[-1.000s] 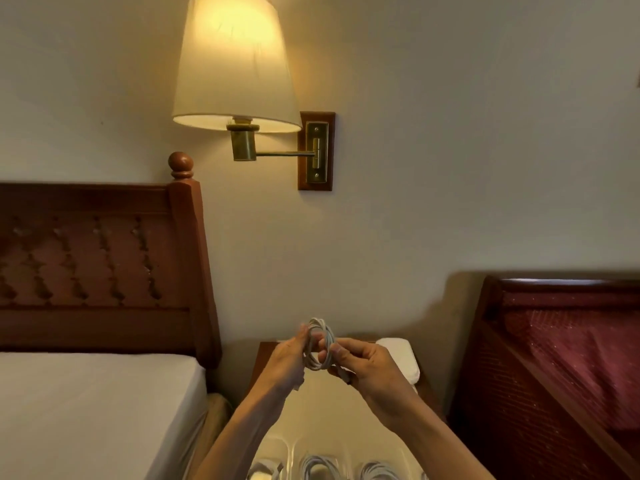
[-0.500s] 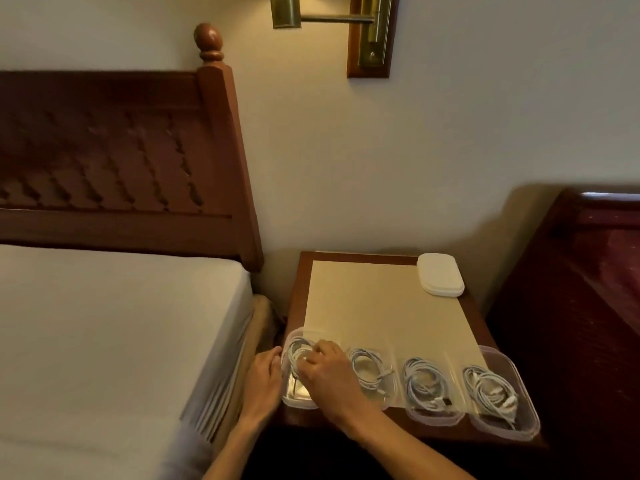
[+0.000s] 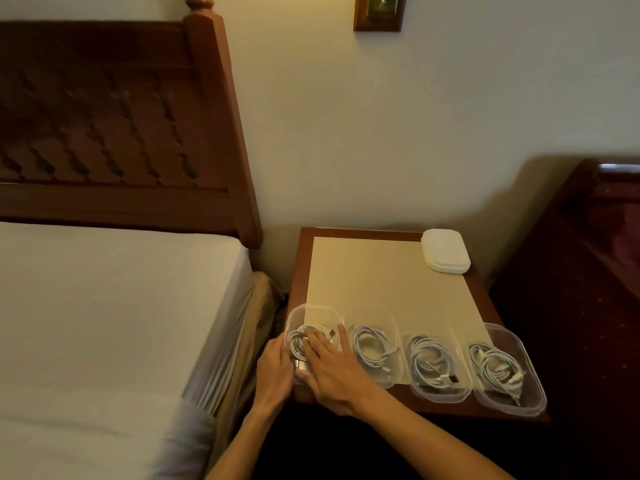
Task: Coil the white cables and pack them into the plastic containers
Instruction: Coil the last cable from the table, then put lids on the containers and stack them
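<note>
Compared with half a second ago, the right hand point(image 3: 332, 370) has flattened: its fingers, then bunched over the coil, now lie extended and slightly spread, pressing the white cable coil point(image 3: 303, 341) down inside the leftmost container point(image 3: 311, 315). The left hand point(image 3: 275, 370) remains at that container's left wall, fingers curved against its outer side. The view has also tilted lower.

From left to right: the bed point(image 3: 104, 323) runs along the left, its mattress edge close to the nightstand point(image 3: 298, 271), with only a narrow gap between them. Four clear containers stand in a row along the nightstand's near edge, touching or nearly so. The second container point(image 3: 377, 317), third container point(image 3: 460, 396) and fourth container point(image 3: 533, 393) each hold one coiled cable. The fourth overhangs the near right corner. Behind the row, the paper sheet point(image 3: 381, 271) lies bare. A white lid stack point(image 3: 445, 251) sits at the far right corner. A dark wooden bed frame point(image 3: 588, 289) closes off the right.
</note>
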